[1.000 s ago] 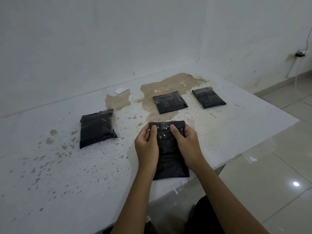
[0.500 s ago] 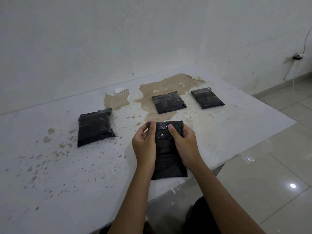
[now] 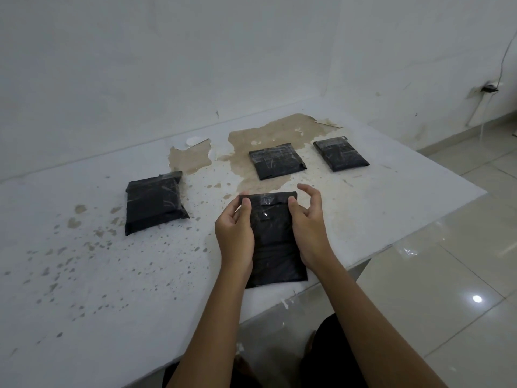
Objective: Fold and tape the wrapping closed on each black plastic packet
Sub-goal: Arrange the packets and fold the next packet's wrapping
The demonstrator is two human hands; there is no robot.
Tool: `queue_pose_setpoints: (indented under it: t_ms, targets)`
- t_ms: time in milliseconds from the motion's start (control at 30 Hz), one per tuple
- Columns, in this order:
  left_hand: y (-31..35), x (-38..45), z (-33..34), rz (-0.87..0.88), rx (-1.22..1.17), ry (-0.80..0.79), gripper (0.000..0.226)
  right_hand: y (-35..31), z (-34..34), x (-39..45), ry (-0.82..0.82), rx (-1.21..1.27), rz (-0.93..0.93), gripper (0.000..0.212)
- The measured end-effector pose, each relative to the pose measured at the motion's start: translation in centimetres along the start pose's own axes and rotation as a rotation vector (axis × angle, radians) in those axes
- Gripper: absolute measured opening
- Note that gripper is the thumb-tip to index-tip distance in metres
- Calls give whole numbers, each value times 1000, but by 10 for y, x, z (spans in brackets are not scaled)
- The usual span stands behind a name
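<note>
A black plastic packet [image 3: 272, 242] lies flat near the table's front edge, its top flap folded down with clear tape across it. My left hand [image 3: 235, 233] rests on the packet's left side, thumb pressing the flap's left corner. My right hand [image 3: 307, 228] lies along the right side, thumb on the flap, fingers lifted and curled above the table. Three more black packets lie farther off: one at the left [image 3: 154, 201], one at the centre back [image 3: 277, 161], one at the back right [image 3: 340, 154].
The white table [image 3: 112, 275] is worn, with brown peeled patches and specks. Its right edge drops to a glossy tiled floor [image 3: 447, 275]. White walls stand behind and right; a wall socket with a cable [image 3: 488, 89] is far right. A small white disc [image 3: 193, 140] lies near the back wall.
Both hands have slid apart from the flap's middle toward its corners. My right hand's fingers have lifted off the packet and spread.
</note>
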State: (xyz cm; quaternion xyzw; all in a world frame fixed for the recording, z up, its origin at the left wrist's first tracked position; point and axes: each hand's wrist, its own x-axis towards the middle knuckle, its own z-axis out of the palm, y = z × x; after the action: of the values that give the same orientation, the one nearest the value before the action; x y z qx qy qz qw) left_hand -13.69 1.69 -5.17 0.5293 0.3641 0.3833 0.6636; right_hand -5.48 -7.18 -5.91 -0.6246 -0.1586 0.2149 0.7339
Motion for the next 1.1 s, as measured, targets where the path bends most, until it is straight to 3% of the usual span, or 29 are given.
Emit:
queue_pose_setpoints:
  t_ms: [200, 400, 500, 633, 767, 867, 933, 1100]
  targets:
    - [-4, 4, 0, 35, 156, -29, 21, -8, -10, 10, -93, -146, -47, 34]
    - [0, 6, 8, 244, 452, -1, 26, -5, -16, 29, -154, -733, -356, 31]
    - [-4, 4, 6, 363, 502, 33, 33, 1, -20, 22, -196, -837, -338, 39]
    - [-7, 10, 9, 349, 594, -2, 38, 2, -21, 8, -211, -1175, -351, 44]
    - [-3, 7, 5, 282, 1037, -165, 35, 9, -18, 11, -194, -1300, -402, 45]
    - [-4, 5, -10, 512, 1351, -186, 41, 8, -16, 11, -189, -1316, -411, 44]
    - [-7, 8, -15, 662, 1322, -290, 45, 7, -13, 9, -195, -1336, -393, 44]
    - [-13, 10, -17, 681, 1261, -292, 47, 4, -11, 6, -171, -1419, -339, 44]
